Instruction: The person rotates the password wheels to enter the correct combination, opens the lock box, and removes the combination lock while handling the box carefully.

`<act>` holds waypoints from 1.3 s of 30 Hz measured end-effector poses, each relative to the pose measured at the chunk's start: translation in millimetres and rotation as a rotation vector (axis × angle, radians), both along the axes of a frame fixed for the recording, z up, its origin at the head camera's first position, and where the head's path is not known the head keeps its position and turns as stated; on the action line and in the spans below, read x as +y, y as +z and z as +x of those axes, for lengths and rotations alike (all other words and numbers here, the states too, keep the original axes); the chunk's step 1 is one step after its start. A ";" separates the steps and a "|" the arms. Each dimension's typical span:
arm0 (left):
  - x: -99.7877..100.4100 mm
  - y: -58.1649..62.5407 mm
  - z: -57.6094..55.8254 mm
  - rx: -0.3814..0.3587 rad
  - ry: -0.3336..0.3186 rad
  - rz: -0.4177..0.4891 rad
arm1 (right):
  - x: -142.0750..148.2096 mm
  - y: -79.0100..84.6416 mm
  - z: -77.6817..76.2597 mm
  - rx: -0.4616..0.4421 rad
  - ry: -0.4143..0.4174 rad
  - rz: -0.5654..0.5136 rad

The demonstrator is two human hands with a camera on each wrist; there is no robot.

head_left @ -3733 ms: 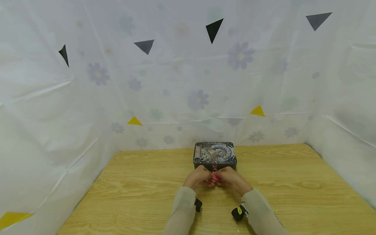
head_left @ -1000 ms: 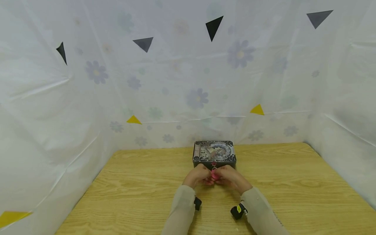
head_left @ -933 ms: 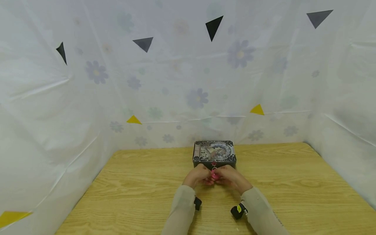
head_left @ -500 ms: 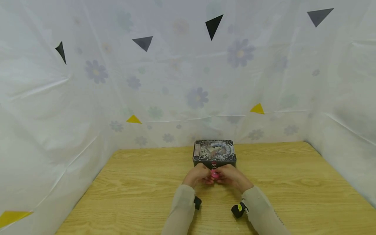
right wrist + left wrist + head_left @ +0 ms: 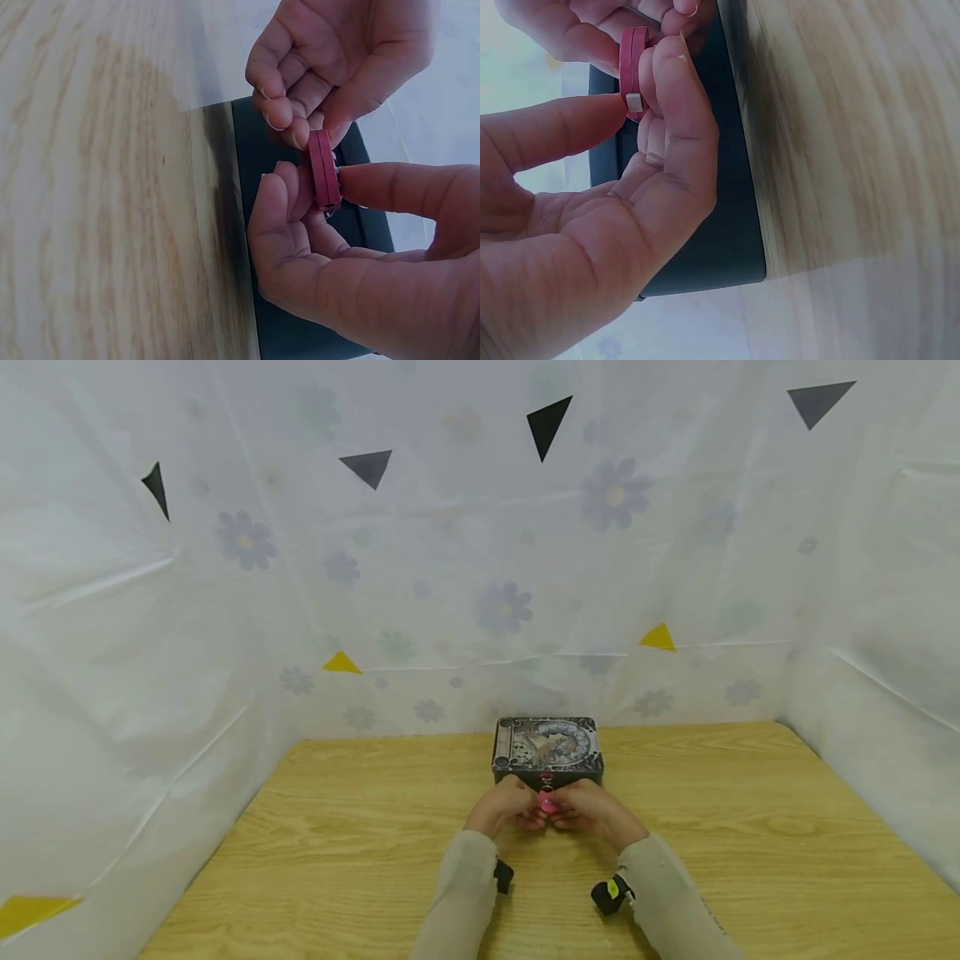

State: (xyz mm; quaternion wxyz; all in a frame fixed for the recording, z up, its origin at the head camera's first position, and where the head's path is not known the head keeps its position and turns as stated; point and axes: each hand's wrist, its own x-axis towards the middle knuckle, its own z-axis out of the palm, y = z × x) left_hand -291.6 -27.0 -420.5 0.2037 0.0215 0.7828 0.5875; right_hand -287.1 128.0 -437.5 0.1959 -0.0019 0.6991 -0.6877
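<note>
A small pink padlock (image 5: 548, 803) hangs by its metal loop at the red clasp on the front of a dark, picture-covered tin box (image 5: 547, 747). My left hand (image 5: 504, 806) pinches the padlock's left side between thumb and fingers. From the other side my right hand (image 5: 594, 812) pinches it too. Seen edge-on in the left wrist view, the padlock (image 5: 634, 67) has a seam round its rim and a small silver piece. The right wrist view shows the right thumb against one face of the padlock (image 5: 324, 169) and curled fingers behind it.
The box stands near the back edge of a wood-grain table (image 5: 360, 843). Behind it hangs a white flowered sheet (image 5: 450, 568) with black, grey and yellow triangles. Black wrist cameras (image 5: 609, 896) sit under both sleeves.
Both hands stay on the padlock in front of the box. More of its pink face shows between the fingers than a second ago. The view has shifted slightly.
</note>
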 end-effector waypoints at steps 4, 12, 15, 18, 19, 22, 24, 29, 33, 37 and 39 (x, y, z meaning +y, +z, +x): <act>-0.3 0.6 0.3 0.000 -0.001 0.000 | 0.9 -0.2 0.0 0.018 0.019 0.008; -0.7 1.6 -0.3 -0.002 -0.008 -0.009 | 1.6 -0.8 -0.6 0.050 0.055 0.003; -0.7 1.7 -1.1 -0.009 -0.012 -0.010 | 1.7 -1.0 -0.9 0.053 0.058 0.001; -0.7 0.8 -2.6 -0.014 -0.016 -0.006 | 1.6 -1.3 -1.0 0.055 0.060 -0.003; -0.8 0.6 -3.0 -0.016 -0.017 -0.004 | 1.7 -1.5 -1.0 0.057 0.062 -0.002; -1.0 -0.3 -3.8 -0.018 -0.019 0.002 | 1.8 -1.3 -0.9 0.066 0.068 -0.005; -1.3 -0.4 -3.6 -0.014 -0.020 0.003 | 1.8 -1.3 -0.9 0.070 0.072 -0.006; -1.4 0.1 -3.0 -0.011 -0.021 0.003 | 2.0 -0.5 0.1 0.073 0.068 0.001; -1.4 0.4 -2.5 -0.014 -0.026 0.000 | 1.8 0.2 0.7 0.068 0.056 0.012; -1.0 0.4 -2.0 -0.013 -0.031 0.002 | 1.4 0.1 0.2 0.070 0.046 0.021; -0.8 0.4 -1.8 -0.012 -0.031 0.006 | 1.1 -0.3 -0.2 0.068 0.036 0.025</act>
